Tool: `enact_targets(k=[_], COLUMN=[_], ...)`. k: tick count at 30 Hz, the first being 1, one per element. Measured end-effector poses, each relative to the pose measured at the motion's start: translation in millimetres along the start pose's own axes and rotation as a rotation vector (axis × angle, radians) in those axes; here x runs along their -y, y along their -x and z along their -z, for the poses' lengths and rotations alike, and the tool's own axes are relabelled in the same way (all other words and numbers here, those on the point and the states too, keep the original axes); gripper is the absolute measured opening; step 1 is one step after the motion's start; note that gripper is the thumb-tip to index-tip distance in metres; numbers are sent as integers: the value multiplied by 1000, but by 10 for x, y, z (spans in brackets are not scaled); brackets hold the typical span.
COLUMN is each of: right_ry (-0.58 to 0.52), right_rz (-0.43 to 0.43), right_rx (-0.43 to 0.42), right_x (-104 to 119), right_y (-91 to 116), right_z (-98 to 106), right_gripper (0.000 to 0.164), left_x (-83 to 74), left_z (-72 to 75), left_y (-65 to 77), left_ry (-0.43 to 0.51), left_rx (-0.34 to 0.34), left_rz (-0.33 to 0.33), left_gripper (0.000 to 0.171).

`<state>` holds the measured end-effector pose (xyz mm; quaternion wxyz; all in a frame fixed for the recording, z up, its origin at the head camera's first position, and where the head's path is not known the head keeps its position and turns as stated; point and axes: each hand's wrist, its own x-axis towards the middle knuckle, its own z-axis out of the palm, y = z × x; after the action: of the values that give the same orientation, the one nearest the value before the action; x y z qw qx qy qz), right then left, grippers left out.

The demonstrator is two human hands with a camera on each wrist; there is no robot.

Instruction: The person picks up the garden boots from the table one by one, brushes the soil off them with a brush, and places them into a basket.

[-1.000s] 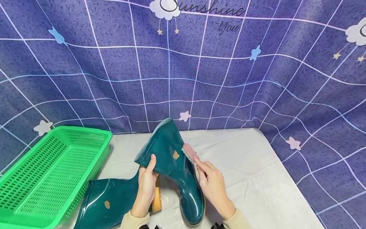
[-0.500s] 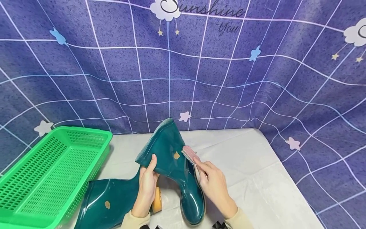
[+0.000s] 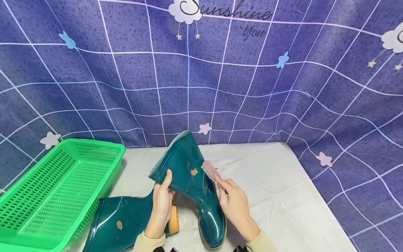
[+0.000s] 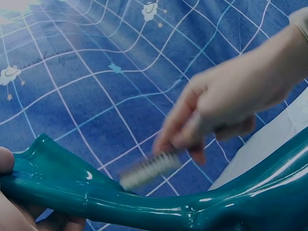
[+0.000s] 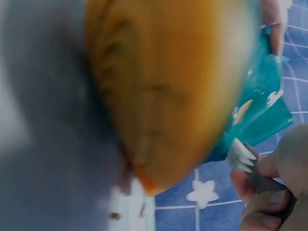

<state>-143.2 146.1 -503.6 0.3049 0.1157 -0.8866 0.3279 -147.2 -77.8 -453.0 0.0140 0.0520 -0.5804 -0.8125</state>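
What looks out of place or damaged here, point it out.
Tan patches stand out against the green of the held boot and the lying boot, though whether print or dirt I cannot tell. The latter is on its side beside the green basket. Nothing looks spilled.

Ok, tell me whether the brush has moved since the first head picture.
Yes, slightly: in the head view the brush sits a little lower, its gap below the star on the backdrop a touch wider.
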Motion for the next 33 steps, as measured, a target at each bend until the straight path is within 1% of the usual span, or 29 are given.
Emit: enact_targets(k=[2, 4, 5, 7, 8, 11, 13, 15, 17, 20, 22, 23, 24, 27, 29, 30, 31, 33], right_ry=[-58, -106, -107, -66, -30, 112, 167, 176, 143, 80, 72, 79, 96, 199, 253, 272, 278, 243], right_rz=[8, 48, 72, 99, 96, 39, -13, -41, -29, 52, 115, 137, 147, 128, 93, 77, 63, 56], right_rx=[-24, -31, -21, 17, 40, 87, 90, 80, 67, 25, 7, 17, 45, 162, 229, 233, 219, 160], right_x=[26, 59, 75, 98, 105, 106, 94, 81, 66, 47, 32, 23, 18, 16, 23, 28, 31, 37], right_y=[-14, -24, -26, -25, -24, -28, -39, -53, -63, -72, -73, -72, -73, -70, -71, -74, -73, -73], right_z=[37, 61, 66, 73, 78, 118, 155, 184, 190, 159, 137, 135, 144, 235, 301, 321, 333, 320], right_gripper=[38, 41, 41, 39, 39, 34, 33, 34, 36, 38, 41, 40, 40, 40, 37, 37, 38, 38], left_x=[-1, 1, 4, 6, 8, 11, 10, 13, 18, 29, 38, 41, 43, 45, 45, 45, 45, 51], left_z=[-7, -21, -28, -38, -40, -30, -18, -8, -11, -41, -68, -78, -83, -67, -41, -29, -27, -34], left_y=[-10, -21, -25, -30, -27, -16, -9, -8, -8, -9, -7, -6, -3, -1, -4, -4, -10, -20], left_ry=[2, 12, 16, 24, 26, 22, 15, 9, 10, 26, 36, 41, 43, 34, 28, 24, 19, 17], left_rx=[4, 14, 18, 21, 19, 12, 4, 2, 4, 4, 7, 8, 9, 10, 4, -1, -4, 0], left_rz=[5, 6, 6, 4, 2, -2, -7, -8, -8, 0, 6, 8, 11, 3, -7, -11, -15, -19], left_gripper=[41, 35, 33, 30, 29, 30, 33, 36, 34, 29, 27, 27, 26, 28, 29, 29, 30, 31])
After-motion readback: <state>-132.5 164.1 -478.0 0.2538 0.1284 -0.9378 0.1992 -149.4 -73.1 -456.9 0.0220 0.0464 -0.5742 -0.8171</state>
